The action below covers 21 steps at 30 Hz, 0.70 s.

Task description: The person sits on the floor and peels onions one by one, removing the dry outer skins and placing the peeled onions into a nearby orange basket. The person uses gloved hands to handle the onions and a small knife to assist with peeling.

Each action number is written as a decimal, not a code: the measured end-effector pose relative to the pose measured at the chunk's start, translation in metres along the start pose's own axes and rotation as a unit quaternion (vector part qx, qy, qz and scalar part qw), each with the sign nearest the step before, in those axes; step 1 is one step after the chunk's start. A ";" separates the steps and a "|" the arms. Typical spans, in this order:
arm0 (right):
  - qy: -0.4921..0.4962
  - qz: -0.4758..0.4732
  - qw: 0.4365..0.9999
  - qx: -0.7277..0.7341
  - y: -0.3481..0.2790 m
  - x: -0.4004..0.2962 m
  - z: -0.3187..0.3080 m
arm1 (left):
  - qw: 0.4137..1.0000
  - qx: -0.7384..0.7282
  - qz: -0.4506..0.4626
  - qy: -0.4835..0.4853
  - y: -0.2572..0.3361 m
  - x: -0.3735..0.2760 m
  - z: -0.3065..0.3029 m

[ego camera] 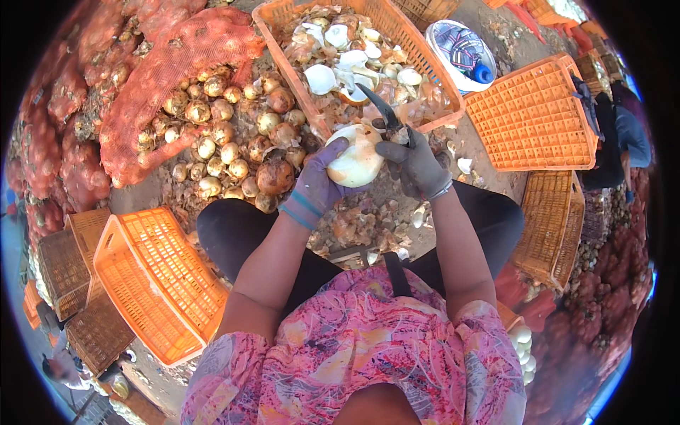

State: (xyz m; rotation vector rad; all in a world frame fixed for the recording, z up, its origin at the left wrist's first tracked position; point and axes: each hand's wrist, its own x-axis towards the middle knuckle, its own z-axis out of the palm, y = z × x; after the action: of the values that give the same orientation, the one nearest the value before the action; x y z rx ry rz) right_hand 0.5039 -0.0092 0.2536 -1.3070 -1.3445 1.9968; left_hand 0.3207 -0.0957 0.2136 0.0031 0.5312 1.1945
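Note:
A large, mostly peeled white onion [355, 159] rests in my left hand [325, 172], which wears a purple glove with a blue-striped cuff. My right hand [417, 164], in a grey glove, grips a knife with a dark curved blade [381, 103], its tip pointing up and left. The right fingertips touch the onion's right side, where some brownish skin still clings. Just beyond the hands stands an orange plastic crate [449, 106] holding onion skins and white peeled layers [320, 79]. Unpeeled onions [229, 154] lie loose on the ground to the left of my hands.
A red mesh sack [175, 69] spills onions at the left. Orange crates stand at the right [534, 114] and lower left [159, 281]. A white bucket [433, 40] holds cloth and a blue-capped bottle. Skin scraps [356, 220] litter the ground between my knees. Another person [632, 133] is at far right.

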 end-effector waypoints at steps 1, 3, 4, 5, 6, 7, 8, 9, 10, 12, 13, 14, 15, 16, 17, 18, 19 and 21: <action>0.030 -0.026 0.999 -0.003 0.003 0.002 -0.001 | 0.999 0.006 0.021 0.031 -0.002 0.003 0.001; 0.093 -0.076 0.993 -0.007 0.023 0.006 -0.002 | 0.994 0.018 0.059 0.095 -0.008 0.011 0.003; 0.111 -0.147 0.963 -0.197 0.033 -0.003 -0.008 | 0.991 0.015 0.067 0.114 -0.006 0.011 0.001; 0.113 -0.205 0.925 -0.300 0.044 -0.018 -0.007 | 0.989 0.014 0.070 0.127 -0.004 0.010 0.001; 0.112 -0.261 0.872 -0.399 0.046 -0.039 0.001 | 0.987 0.011 0.074 0.141 -0.002 0.010 0.004; 0.112 -0.311 0.808 -0.488 0.048 -0.050 0.007 | 0.985 0.012 0.075 0.156 -0.001 0.008 0.005; 0.105 -0.302 0.801 -0.507 0.050 -0.050 0.009 | 0.984 -0.007 0.064 0.166 -0.001 0.010 0.004; 0.102 -0.291 0.793 -0.524 0.053 -0.050 0.011 | 0.986 -0.009 0.063 0.155 -0.001 0.010 0.006; 0.099 -0.281 0.786 -0.542 0.053 -0.049 0.012 | 0.988 -0.011 0.061 0.144 -0.002 0.009 0.009; 0.085 -0.311 0.788 -0.525 0.044 -0.047 0.013 | 0.986 -0.023 0.064 0.152 -0.002 0.009 0.013; 0.078 -0.326 0.788 -0.516 0.039 -0.045 0.013 | 0.982 -0.033 0.068 0.171 -0.003 0.010 0.015; 0.074 -0.326 0.785 -0.521 0.037 -0.043 0.014 | 0.978 -0.043 0.073 0.190 -0.004 0.010 0.016; 0.069 -0.326 0.782 -0.527 0.035 -0.042 0.015 | 0.979 -0.034 0.073 0.185 -0.005 0.012 0.011; 0.065 -0.326 0.779 -0.532 0.034 -0.039 0.016 | 0.981 -0.025 0.073 0.180 -0.007 0.015 0.003; 0.071 -0.314 0.772 -0.547 0.032 -0.035 0.018 | 0.982 -0.016 0.073 0.175 -0.008 0.016 -0.002; 0.079 -0.300 0.766 -0.563 0.032 -0.029 0.020 | 0.981 0.002 0.072 0.180 -0.009 0.016 -0.002; 0.087 -0.285 0.760 -0.577 0.031 -0.024 0.023 | 0.980 0.021 0.072 0.185 -0.011 0.014 -0.002; 0.108 -0.299 0.789 -0.525 0.033 -0.017 0.029 | 0.979 0.023 0.074 0.186 -0.012 0.011 0.001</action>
State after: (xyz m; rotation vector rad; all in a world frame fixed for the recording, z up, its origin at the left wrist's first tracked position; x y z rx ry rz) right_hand 0.4931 -0.0513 0.2354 -1.1521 -2.4699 0.5666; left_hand 0.3343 -0.0903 0.2065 -0.1462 0.9005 1.3364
